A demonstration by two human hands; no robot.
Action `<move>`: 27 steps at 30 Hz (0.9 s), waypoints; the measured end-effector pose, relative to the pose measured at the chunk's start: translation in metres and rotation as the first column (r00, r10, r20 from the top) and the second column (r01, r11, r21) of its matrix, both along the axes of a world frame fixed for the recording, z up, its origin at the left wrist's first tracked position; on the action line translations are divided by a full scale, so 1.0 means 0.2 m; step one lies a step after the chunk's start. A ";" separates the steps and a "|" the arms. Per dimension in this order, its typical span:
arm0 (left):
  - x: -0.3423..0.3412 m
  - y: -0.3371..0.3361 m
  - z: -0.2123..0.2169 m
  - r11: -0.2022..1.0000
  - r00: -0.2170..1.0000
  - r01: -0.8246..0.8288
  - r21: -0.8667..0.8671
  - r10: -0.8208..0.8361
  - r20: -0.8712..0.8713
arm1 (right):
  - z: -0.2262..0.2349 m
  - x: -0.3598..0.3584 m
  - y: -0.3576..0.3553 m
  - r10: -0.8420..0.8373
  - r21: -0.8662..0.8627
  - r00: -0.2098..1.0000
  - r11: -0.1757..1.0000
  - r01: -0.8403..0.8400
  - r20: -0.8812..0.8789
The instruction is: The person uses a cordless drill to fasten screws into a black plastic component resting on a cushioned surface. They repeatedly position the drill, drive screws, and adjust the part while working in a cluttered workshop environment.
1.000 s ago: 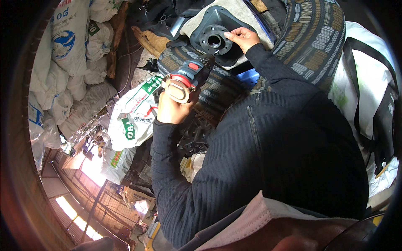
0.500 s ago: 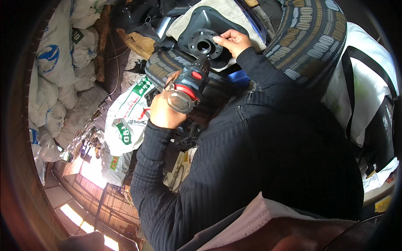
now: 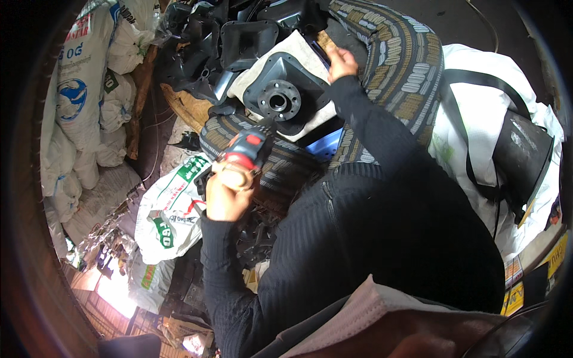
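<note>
**Driver lined up on the black hub part**

Our left hand has its fingers clamped round the grip of the red-and-grey cordless driver, its nose aimed up toward the black moulded part with a round hub, upper centre of the frame. Our right hand has its fingers closed on that part's far edge, steadying it on the patterned woven cushion.

To do this well, we judge the bit should sit square on its fastener before we pull the trigger, with the right hand pressing firmly so the part cannot spin.

More black moulded parts crowd the top; white sacks fill the left. A printed bag lies just under the driver arm, leaving little elbow room.
</note>
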State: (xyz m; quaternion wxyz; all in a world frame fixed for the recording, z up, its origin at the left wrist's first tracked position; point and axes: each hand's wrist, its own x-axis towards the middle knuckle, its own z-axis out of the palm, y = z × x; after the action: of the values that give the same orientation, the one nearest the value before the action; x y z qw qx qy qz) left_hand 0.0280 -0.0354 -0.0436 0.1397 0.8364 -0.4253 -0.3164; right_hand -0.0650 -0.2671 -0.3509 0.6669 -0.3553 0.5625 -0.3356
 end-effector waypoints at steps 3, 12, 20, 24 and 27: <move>-0.03 0.05 -0.03 0.954 0.945 -0.285 -0.094 0.263 -0.194 | -0.54 0.06 -0.37 -0.315 0.156 0.948 0.935 0.319 -0.053; -0.12 0.24 -0.13 0.978 0.961 -0.206 0.030 0.208 -0.183 | -0.70 0.13 -0.56 -0.084 -0.017 0.581 0.993 0.120 -0.809; -0.07 0.27 -0.16 0.978 0.988 -0.149 0.144 0.151 -0.009 | -0.83 0.21 -0.56 -0.046 -0.023 0.535 0.999 0.049 -0.844; -0.04 0.22 -0.16 0.976 0.994 -0.113 0.189 0.111 0.022 | -0.85 0.19 -0.60 -0.037 -0.017 0.521 0.999 0.043 -0.853; -0.07 0.23 -0.17 0.967 0.992 -0.116 0.226 0.103 0.071 | -0.86 0.22 -0.60 -0.007 -0.002 0.528 1.000 0.009 -0.849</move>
State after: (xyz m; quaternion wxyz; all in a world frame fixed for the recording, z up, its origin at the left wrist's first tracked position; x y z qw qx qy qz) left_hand 0.0140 0.0110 -0.0768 0.0467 0.8780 -0.3428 -0.3308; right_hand -0.0206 -0.3862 -0.5221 0.3088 -0.4701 0.8176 -0.1233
